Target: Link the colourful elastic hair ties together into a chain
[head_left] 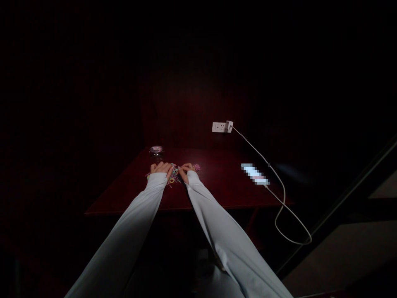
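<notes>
Multicoloured pile of small, thin, stringy pieces (175, 170), perhaps of elastic or thread, lies in the head view on the dark red, wood-like surface (217, 191), between and partly under the two hands. The pieces look very light and soft, limp rather than stiff, and hardly fragile; their thin ends seem likely to snag on one another, so a single piece may drag its neighbours along. Whether they are slippery cannot be told in this dim light.

A small yellow ring-shaped piece (171, 181) at the near edge of the pile offers the clearest hold: a fingertip pinch on its rim. A pink, spiky-looking cluster (197, 167) sits just beyond the right hand (186, 168) and is best taken at its outer strands.

The left hand (161, 167) lies palm down over the pile's left side, its fingers bent and close together; whether they grip a piece is hidden. The right hand's thumb and fingers bend toward each other at the pile's right side, but I cannot tell whether they pinch anything. Behind the left hand stands a clear, round jar with a pinkish lid (156, 150).
</notes>
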A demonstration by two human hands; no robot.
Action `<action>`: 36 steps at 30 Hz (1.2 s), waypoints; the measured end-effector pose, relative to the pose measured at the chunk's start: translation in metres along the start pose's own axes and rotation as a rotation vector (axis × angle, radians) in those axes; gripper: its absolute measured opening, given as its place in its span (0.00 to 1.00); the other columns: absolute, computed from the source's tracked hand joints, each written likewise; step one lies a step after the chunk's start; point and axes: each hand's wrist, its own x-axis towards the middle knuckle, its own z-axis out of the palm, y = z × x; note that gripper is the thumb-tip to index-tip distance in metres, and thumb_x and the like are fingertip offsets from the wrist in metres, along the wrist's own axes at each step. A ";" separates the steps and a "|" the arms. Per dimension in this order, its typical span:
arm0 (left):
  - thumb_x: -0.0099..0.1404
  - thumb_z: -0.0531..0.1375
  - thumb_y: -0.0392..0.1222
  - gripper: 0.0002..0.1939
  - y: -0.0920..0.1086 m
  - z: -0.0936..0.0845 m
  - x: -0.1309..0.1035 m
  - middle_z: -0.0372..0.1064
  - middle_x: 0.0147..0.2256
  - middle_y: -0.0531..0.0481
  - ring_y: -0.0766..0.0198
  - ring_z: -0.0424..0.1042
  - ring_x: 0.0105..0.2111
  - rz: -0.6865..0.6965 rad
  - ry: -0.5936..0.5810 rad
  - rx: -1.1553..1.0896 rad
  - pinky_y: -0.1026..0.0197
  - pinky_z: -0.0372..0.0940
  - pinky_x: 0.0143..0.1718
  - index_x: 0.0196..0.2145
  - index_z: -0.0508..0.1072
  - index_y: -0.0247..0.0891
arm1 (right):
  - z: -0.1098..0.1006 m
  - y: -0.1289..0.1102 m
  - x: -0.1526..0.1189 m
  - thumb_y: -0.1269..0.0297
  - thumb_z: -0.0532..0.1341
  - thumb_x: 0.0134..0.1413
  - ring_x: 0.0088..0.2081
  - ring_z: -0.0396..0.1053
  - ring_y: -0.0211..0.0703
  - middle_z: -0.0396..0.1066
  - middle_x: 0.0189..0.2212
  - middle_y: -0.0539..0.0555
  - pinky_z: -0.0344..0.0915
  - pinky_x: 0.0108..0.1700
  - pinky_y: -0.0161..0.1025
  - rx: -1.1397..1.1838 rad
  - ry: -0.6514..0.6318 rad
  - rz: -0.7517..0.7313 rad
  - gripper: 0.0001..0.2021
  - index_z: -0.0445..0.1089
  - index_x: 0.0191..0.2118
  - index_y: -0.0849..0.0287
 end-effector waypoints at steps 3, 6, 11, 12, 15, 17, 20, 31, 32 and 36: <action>0.77 0.53 0.40 0.13 -0.001 0.000 0.000 0.78 0.37 0.45 0.52 0.69 0.43 0.009 0.004 -0.003 0.49 0.54 0.47 0.37 0.75 0.42 | 0.001 0.003 0.000 0.65 0.66 0.62 0.49 0.69 0.45 0.73 0.43 0.52 0.63 0.58 0.45 -0.005 -0.010 -0.036 0.09 0.81 0.30 0.53; 0.76 0.53 0.40 0.12 -0.002 0.000 0.000 0.78 0.37 0.45 0.51 0.69 0.43 0.020 0.002 -0.009 0.48 0.54 0.47 0.37 0.75 0.43 | 0.002 0.007 0.002 0.67 0.68 0.59 0.48 0.69 0.46 0.73 0.42 0.52 0.62 0.60 0.46 0.030 0.000 -0.070 0.07 0.80 0.29 0.54; 0.76 0.53 0.40 0.13 0.000 -0.001 -0.001 0.78 0.36 0.45 0.51 0.69 0.43 0.003 0.024 -0.023 0.48 0.53 0.47 0.34 0.73 0.43 | 0.004 0.010 0.003 0.66 0.67 0.58 0.47 0.69 0.46 0.72 0.41 0.52 0.64 0.58 0.46 0.080 0.029 -0.084 0.08 0.78 0.27 0.54; 0.76 0.52 0.40 0.13 0.000 -0.002 -0.001 0.78 0.37 0.45 0.51 0.69 0.43 -0.003 0.034 -0.026 0.48 0.53 0.47 0.34 0.73 0.43 | 0.004 0.010 0.003 0.67 0.67 0.57 0.47 0.69 0.46 0.72 0.41 0.52 0.64 0.57 0.46 0.090 0.040 -0.083 0.08 0.77 0.27 0.54; 0.76 0.53 0.40 0.14 0.001 -0.001 -0.001 0.78 0.36 0.45 0.51 0.69 0.43 -0.021 0.043 -0.031 0.49 0.53 0.46 0.33 0.73 0.42 | 0.006 0.012 0.003 0.67 0.67 0.56 0.47 0.69 0.46 0.72 0.41 0.52 0.66 0.55 0.45 0.128 0.071 -0.077 0.07 0.77 0.27 0.54; 0.76 0.53 0.40 0.14 0.001 -0.001 -0.001 0.78 0.36 0.45 0.51 0.69 0.43 -0.025 0.036 -0.020 0.49 0.53 0.45 0.33 0.73 0.42 | 0.007 0.013 0.004 0.67 0.66 0.56 0.47 0.70 0.46 0.71 0.42 0.52 0.66 0.55 0.44 0.150 0.088 -0.064 0.08 0.77 0.26 0.55; 0.77 0.50 0.41 0.16 0.000 -0.002 -0.001 0.78 0.37 0.44 0.51 0.69 0.43 -0.018 0.038 0.001 0.49 0.53 0.44 0.33 0.73 0.42 | 0.007 0.014 0.005 0.66 0.66 0.56 0.46 0.70 0.45 0.71 0.42 0.53 0.67 0.55 0.43 0.171 0.108 -0.045 0.08 0.76 0.26 0.55; 0.76 0.53 0.42 0.13 -0.002 0.003 0.000 0.79 0.39 0.44 0.50 0.70 0.45 0.017 0.009 -0.033 0.48 0.53 0.46 0.37 0.75 0.42 | 0.010 0.017 0.006 0.62 0.66 0.55 0.44 0.70 0.45 0.72 0.41 0.53 0.68 0.52 0.42 0.221 0.124 -0.063 0.08 0.76 0.26 0.54; 0.76 0.53 0.42 0.13 -0.002 0.003 0.000 0.79 0.39 0.44 0.50 0.70 0.45 0.017 0.007 -0.034 0.48 0.53 0.46 0.37 0.75 0.42 | 0.011 0.018 0.007 0.62 0.66 0.55 0.44 0.70 0.45 0.72 0.40 0.53 0.69 0.52 0.42 0.227 0.125 -0.066 0.08 0.75 0.26 0.54; 0.76 0.53 0.41 0.12 -0.003 0.003 0.000 0.79 0.39 0.44 0.51 0.69 0.45 0.029 0.007 -0.026 0.48 0.52 0.46 0.38 0.76 0.42 | 0.012 0.019 0.008 0.62 0.66 0.54 0.43 0.70 0.45 0.72 0.39 0.53 0.70 0.50 0.41 0.233 0.114 -0.073 0.08 0.75 0.25 0.54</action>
